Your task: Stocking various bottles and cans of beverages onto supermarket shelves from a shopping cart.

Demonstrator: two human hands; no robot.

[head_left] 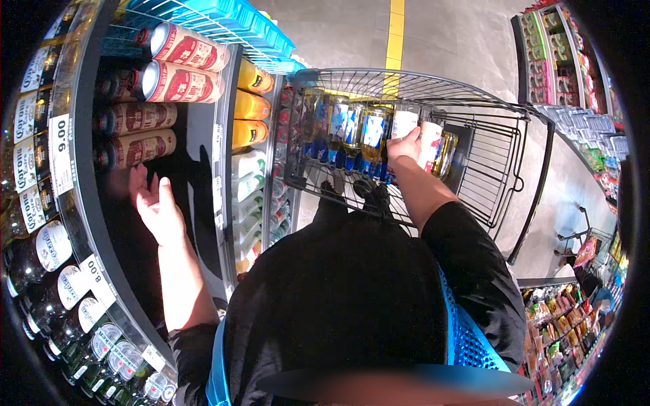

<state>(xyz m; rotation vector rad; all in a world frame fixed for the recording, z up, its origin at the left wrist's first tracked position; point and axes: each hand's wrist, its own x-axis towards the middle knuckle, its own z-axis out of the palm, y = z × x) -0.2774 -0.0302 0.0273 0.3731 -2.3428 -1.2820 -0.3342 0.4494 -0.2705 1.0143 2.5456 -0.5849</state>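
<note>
My left hand (160,208) reaches into a dark gap on the drink shelf, fingers spread and nothing in them. Just beyond its fingertips lie red-and-beige cans (143,148) on their sides, with more cans (181,82) stacked farther back. My right hand (405,147) is down in the shopping cart (474,203), its fingers closed about a white can (405,120), whose lower part they hide. Right beside that hand stands a white-and-red can (429,138). Several bottles of yellowish drink with blue-and-white labels (373,132) stand to its left in the cart.
Dark bottles (54,247) and green bottles (125,358) line the shelf edge at left. Orange bottles (252,106) fill a neighbouring shelf, below a bright blue basket (254,30). A yellow stripe (395,40) crosses the grey floor. Stocked displays (558,61) stand at right.
</note>
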